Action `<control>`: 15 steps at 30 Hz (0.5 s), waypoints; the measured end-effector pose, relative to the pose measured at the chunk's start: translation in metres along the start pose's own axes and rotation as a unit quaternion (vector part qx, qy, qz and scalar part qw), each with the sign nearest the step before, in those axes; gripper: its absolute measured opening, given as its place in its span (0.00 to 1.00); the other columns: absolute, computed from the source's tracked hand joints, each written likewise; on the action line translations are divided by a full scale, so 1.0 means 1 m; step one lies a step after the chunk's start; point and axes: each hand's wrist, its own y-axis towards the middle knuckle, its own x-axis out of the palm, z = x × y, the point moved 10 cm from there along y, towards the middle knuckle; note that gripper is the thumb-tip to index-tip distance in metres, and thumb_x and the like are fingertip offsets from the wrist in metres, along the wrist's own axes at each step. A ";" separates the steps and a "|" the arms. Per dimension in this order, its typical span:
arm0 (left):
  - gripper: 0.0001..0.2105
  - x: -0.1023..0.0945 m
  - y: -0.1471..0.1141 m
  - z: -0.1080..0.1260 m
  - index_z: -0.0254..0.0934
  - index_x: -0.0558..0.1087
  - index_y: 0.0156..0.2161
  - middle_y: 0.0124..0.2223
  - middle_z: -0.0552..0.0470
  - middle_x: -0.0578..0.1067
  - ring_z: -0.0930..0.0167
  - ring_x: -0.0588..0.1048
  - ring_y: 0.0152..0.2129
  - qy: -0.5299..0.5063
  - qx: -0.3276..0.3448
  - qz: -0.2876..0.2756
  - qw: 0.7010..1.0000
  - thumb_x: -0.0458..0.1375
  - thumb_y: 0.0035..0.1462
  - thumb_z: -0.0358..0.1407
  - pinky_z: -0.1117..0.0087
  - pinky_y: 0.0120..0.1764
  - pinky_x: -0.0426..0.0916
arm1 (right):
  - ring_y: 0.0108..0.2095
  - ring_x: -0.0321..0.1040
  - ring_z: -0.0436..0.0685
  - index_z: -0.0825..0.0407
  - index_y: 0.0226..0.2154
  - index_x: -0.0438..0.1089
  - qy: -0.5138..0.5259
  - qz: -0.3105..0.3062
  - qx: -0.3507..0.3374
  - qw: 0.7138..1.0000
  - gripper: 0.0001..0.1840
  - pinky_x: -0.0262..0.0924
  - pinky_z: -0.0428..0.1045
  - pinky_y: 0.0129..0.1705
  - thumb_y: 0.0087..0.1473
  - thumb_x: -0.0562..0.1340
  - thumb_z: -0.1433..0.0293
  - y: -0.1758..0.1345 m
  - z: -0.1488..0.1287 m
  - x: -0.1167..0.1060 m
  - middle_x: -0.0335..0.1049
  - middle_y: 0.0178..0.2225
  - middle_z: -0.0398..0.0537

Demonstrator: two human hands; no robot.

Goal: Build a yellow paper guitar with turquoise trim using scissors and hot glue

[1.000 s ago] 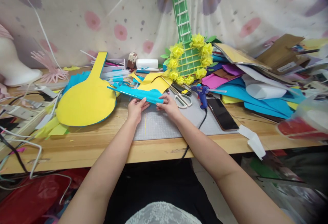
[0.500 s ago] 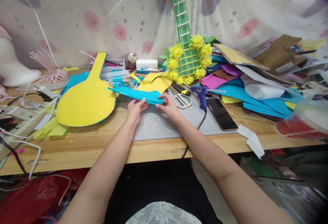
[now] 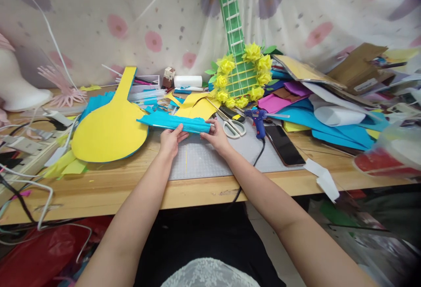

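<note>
A strip of blue crepe paper [image 3: 179,122] is stretched sideways between my hands, above a grey cutting mat [image 3: 200,160]. My left hand [image 3: 171,140] pinches its lower edge near the middle, thumb on top. At the right end, my right hand [image 3: 217,137] grips the paper between thumb and fingers. Just left of the strip lies a flat yellow guitar-shaped piece [image 3: 110,131] with a blue edge. Scissors [image 3: 234,128] with pale handles rest close to my right hand, beside a blue glue gun [image 3: 258,122].
A green paper guitar [image 3: 237,76] ringed with yellow flowers leans on the patterned curtain. Right of the mat lie a black phone [image 3: 285,146] and a heap of coloured paper [image 3: 332,122]. Power strips and cables [image 3: 28,144] crowd the left. A clear tub [image 3: 388,160] stands far right.
The blue crepe paper has turned to lie more level, with its broad side showing more. My left hand has shifted slightly left; my right hand holds nearly the same spot.
</note>
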 end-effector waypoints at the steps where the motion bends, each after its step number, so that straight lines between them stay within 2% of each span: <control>1: 0.04 0.001 0.000 -0.001 0.29 0.71 0.30 0.26 0.49 0.77 0.71 0.76 0.23 0.000 0.000 -0.004 1.000 0.62 0.49 0.29 0.63 0.39 0.72 | 0.26 0.67 0.52 0.47 0.39 0.55 0.005 0.005 0.005 1.000 0.28 0.65 0.52 0.33 0.34 0.67 0.66 0.002 0.002 -0.001 0.67 0.27 0.37; 6: 0.06 0.009 -0.001 0.001 0.29 0.71 0.31 0.32 0.45 0.78 0.68 0.78 0.30 0.003 0.000 -0.045 0.999 0.62 0.49 0.31 0.64 0.40 0.72 | 0.25 0.66 0.51 0.47 0.38 0.53 0.002 0.033 0.007 0.999 0.27 0.64 0.52 0.33 0.36 0.66 0.64 0.008 0.005 -0.014 0.65 0.24 0.35; 15: 0.03 -0.010 -0.003 0.010 0.30 0.68 0.28 0.26 0.50 0.76 0.71 0.77 0.23 -0.013 0.012 0.036 0.999 0.59 0.51 0.26 0.63 0.40 0.72 | 0.23 0.66 0.51 0.47 0.37 0.52 -0.017 0.011 -0.002 1.000 0.27 0.62 0.51 0.30 0.35 0.66 0.66 0.003 -0.006 -0.011 0.65 0.22 0.34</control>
